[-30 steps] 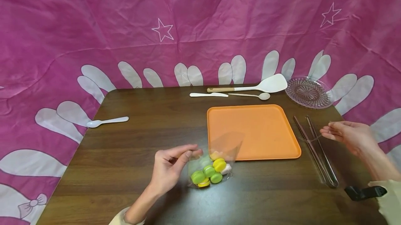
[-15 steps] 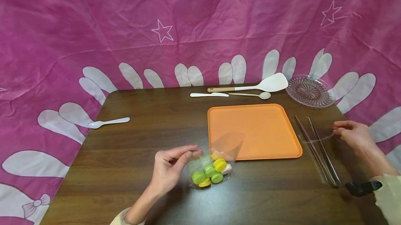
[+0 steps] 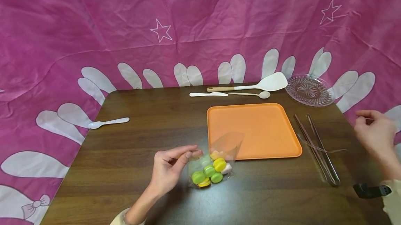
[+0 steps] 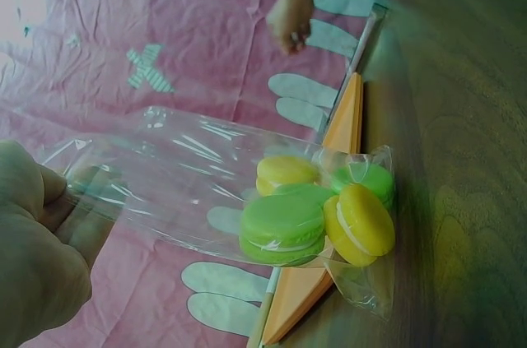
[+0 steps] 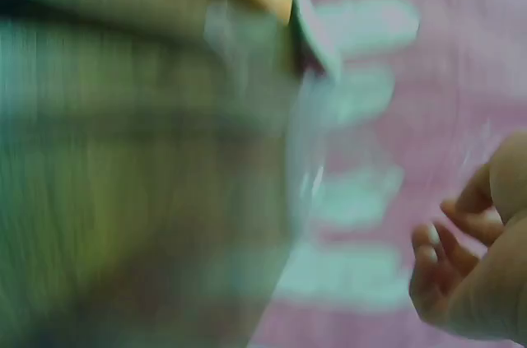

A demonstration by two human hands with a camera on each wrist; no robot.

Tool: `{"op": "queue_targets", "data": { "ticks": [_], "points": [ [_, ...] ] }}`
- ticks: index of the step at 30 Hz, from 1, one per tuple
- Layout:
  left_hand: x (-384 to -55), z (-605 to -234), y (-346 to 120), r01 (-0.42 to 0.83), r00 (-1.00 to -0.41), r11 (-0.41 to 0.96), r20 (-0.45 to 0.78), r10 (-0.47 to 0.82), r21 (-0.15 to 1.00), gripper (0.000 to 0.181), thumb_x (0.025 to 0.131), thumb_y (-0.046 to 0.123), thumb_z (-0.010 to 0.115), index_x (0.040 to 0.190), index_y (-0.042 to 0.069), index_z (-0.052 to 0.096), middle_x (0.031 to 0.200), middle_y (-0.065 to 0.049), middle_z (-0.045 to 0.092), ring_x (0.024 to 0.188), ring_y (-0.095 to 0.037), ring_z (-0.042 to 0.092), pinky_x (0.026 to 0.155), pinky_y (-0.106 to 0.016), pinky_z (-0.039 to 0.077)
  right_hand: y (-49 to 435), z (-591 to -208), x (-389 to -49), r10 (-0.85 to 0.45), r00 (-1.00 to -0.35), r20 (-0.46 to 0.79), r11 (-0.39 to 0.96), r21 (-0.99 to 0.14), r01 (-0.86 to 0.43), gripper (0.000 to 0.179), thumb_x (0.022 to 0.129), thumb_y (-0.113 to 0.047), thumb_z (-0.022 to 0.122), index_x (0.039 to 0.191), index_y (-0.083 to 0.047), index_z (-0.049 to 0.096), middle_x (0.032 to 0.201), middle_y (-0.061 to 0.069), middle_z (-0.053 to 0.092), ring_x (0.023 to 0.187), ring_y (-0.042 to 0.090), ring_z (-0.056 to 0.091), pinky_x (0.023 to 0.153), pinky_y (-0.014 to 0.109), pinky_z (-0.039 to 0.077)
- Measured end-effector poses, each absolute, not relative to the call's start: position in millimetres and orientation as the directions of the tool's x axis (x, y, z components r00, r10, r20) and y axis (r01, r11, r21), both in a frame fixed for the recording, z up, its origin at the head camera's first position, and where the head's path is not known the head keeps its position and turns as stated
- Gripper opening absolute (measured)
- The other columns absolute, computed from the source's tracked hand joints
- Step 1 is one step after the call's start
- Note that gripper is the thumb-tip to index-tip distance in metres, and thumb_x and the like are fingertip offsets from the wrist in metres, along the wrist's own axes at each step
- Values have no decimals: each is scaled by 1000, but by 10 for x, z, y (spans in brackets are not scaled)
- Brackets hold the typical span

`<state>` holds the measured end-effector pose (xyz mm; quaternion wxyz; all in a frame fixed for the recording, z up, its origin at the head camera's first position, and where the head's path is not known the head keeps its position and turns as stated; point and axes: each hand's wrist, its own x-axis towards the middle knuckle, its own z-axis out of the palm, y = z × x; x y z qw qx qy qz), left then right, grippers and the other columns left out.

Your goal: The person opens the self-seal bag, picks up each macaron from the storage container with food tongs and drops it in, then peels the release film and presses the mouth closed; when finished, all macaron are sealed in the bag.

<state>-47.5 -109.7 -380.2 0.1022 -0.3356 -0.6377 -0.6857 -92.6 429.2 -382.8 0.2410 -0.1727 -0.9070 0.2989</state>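
Note:
My left hand (image 3: 170, 167) pinches the top edge of a clear plastic bag (image 4: 177, 167) between thumb and fingers. Inside the bag lie several macarons, green (image 4: 284, 225) and yellow (image 4: 360, 225), with pale pieces (image 3: 226, 168) among them. The bag's lower end hangs close over the table, and its top corner overlaps the orange tray in the head view. At the table's right edge, my right hand (image 3: 376, 133) is raised with loosely curled fingers and holds nothing. Left of it, a thin pinkish strip (image 3: 336, 151) lies across long metal tongs (image 3: 327, 166).
An orange tray (image 3: 253, 127) lies right of centre. Along the back are a white spatula (image 3: 272, 81), a white knife (image 3: 208, 94), a beige spoon (image 3: 264, 95) and a clear patterned plate (image 3: 310, 91). A white spoon (image 3: 108, 122) lies at the left edge.
My right hand drew the thin strip to the right, then let go of it over the tongs and moved farther right. The left hand and bag have stayed in place.

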Motion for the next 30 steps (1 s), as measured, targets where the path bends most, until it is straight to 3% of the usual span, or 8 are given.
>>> {"op": "queue_targets", "data": {
  "ticks": [3, 6, 8, 11, 15, 20, 25, 30],
  "points": [
    [-477, -3801, -1103, 570, -753, -162, 592, 287, 805, 24, 92, -21, 54, 111, -15, 66, 95, -26, 72, 89, -27, 74, 82, -42, 55, 3849, -3766, -871, 204, -873, 443, 782, -611, -127, 19, 89, 0, 59, 105, 6, 68, 80, -35, 52, 68, -17, 46, 60, 6, 36],
    [-476, -3798, -1111, 576, -752, -157, 595, 284, 802, 23, 91, -21, 55, 111, -16, 66, 95, -26, 72, 89, -27, 74, 82, -41, 56, 3259, -3696, -816, -114, -895, 432, 653, -646, -396, 21, 88, 7, 66, 107, -1, 69, 93, -20, 66, 77, -4, 60, 68, 10, 45],
    [-476, -3798, -1115, 577, -753, -155, 596, 280, 802, 21, 91, -20, 55, 110, -17, 65, 94, -26, 72, 90, -26, 74, 82, -40, 56, 2862, -3673, -798, -291, -871, 396, 516, -702, -491, 28, 88, 10, 67, 113, -4, 68, 103, -7, 70, 86, 8, 65, 74, 16, 49],
    [-477, -3803, -1114, 577, -755, -154, 595, 275, 802, 20, 92, -19, 56, 110, -17, 65, 94, -26, 72, 90, -25, 74, 82, -39, 56, 2387, -3687, -815, -459, -821, 341, 348, -781, -519, 33, 91, 8, 66, 121, -6, 66, 112, 0, 70, 98, 18, 66, 81, 24, 51],
    [-475, -3823, -1099, 566, -763, -157, 586, 272, 809, 21, 93, -18, 55, 112, -16, 65, 95, -27, 72, 89, -26, 74, 81, -41, 56, 2018, -3780, -841, -501, -814, 295, 228, -862, -453, 27, 94, 3, 66, 119, -7, 68, 110, 3, 72, 97, 20, 66, 81, 27, 52],
    [-464, -3859, -1111, 544, -799, -129, 559, 221, 829, 21, 94, -16, 54, 112, -13, 65, 96, -26, 72, 88, -26, 74, 78, -40, 57, 1856, -3862, -799, -443, -836, 326, 101, -908, -407, 13, 92, 6, 66, 102, 0, 72, 93, 7, 73, 83, 22, 69, 76, 31, 57],
    [-459, -3874, -1147, 504, -842, -108, 515, 161, 857, 16, 95, -15, 55, 108, -16, 64, 96, -26, 72, 83, -31, 74, 76, -41, 58, 1813, -3848, -713, -390, -831, 398, 92, -881, -465, 13, 90, 10, 67, 95, -2, 70, 85, 5, 71, 75, 20, 67, 71, 27, 56],
    [-476, -3875, -1169, 463, -867, -114, 476, 148, 879, 15, 96, -11, 56, 108, -20, 61, 98, -25, 72, 86, -34, 73, 77, -44, 57, 1767, -3812, -684, -397, -823, 407, 113, -868, -483, 18, 93, 9, 63, 96, -7, 67, 86, 4, 69, 78, 20, 66, 76, 26, 55]
  ]
}}
